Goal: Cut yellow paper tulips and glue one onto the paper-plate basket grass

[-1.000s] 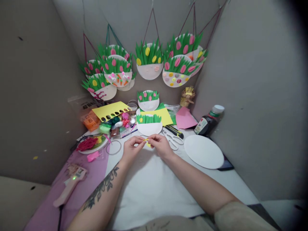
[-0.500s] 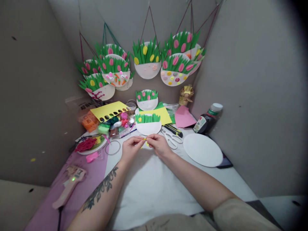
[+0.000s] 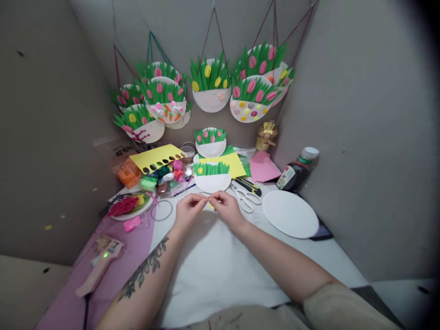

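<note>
Both hands (image 3: 208, 208) meet fingertip to fingertip in a closed pinch above the white-covered counter (image 3: 206, 266); anything between them is too small to make out.

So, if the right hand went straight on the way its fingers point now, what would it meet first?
Most likely the left hand: its fingertips look nearly touching those of the right hand, though depth is unclear.

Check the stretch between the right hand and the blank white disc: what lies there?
In the head view, the white-handled scissors lie between the right hand and the blank white disc.
</note>
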`<state>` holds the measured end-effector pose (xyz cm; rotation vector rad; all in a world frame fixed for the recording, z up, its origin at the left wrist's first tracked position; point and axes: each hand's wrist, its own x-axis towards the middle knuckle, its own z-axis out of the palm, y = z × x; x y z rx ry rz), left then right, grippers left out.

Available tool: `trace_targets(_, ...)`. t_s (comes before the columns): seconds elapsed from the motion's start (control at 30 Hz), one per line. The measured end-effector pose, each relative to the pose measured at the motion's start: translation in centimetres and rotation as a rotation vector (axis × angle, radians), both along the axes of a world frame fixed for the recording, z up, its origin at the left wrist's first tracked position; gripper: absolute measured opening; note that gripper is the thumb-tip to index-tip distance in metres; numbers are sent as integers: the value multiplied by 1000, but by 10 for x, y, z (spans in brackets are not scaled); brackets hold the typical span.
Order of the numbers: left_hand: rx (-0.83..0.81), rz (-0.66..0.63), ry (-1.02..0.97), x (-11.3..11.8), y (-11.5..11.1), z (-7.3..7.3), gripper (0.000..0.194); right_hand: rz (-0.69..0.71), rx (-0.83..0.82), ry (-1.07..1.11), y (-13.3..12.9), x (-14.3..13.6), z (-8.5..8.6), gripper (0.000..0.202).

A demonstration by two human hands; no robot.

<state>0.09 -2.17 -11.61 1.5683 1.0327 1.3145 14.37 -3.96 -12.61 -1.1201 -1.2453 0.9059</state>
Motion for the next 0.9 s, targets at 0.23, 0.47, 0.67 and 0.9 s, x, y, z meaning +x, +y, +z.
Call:
trace_targets(0.23, 33, 40, 41, -3, 3, -3, 26, 9, -49, 182, 4, 0, -2, 17)
trace_targets(0.47, 92, 58, 111, -4, 2, 1, 14, 10, -62, 179, 2, -2, -6, 20)
trace_targets(0.67, 64, 70, 84, -4, 2, 2, 13, 16, -82, 189, 0, -3, -4, 22)
trace_targets(0.9, 15, 74, 78, -4, 2, 2, 13, 12, -68, 183, -1, -5, -4, 22)
